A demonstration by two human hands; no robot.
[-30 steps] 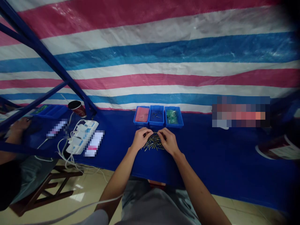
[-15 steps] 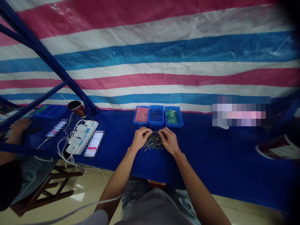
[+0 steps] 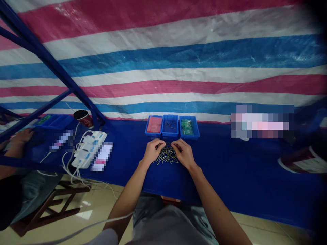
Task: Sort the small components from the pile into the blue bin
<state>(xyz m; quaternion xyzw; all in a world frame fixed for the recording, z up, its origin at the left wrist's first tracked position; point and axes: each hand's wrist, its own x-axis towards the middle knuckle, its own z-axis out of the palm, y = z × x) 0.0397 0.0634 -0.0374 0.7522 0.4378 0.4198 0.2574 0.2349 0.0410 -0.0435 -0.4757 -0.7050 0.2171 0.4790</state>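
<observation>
My left hand (image 3: 153, 150) and my right hand (image 3: 183, 153) face each other over a pile of thin, dark and yellowish metal sticks (image 3: 166, 157) on the blue table. Both are closed in a pinch. Between the fingertips stretches a slim, pale rod (image 3: 168, 144), one end in each hand; its exact kind is too small to tell. Just beyond my hands stand three blue bins side by side. The left bin (image 3: 146, 132) holds pink-red sheets or packets (image 3: 154, 124), the middle bin (image 3: 170, 131) a few thin sticks (image 3: 170, 124), the right bin (image 3: 194, 136) green packets (image 3: 187, 127).
On the left lie a white power strip (image 3: 88, 149) with tangled cables and a blurred-out phone (image 3: 102, 156). A dark red cup (image 3: 85, 118) stands behind them, by a blue metal frame (image 3: 61, 76). Another person's hand (image 3: 23, 136) is at far left. A second cup (image 3: 304, 160) lies right.
My right hand has shifted very slightly left, toward my left hand. My left hand stays in place, and the pile and bins look the same.
</observation>
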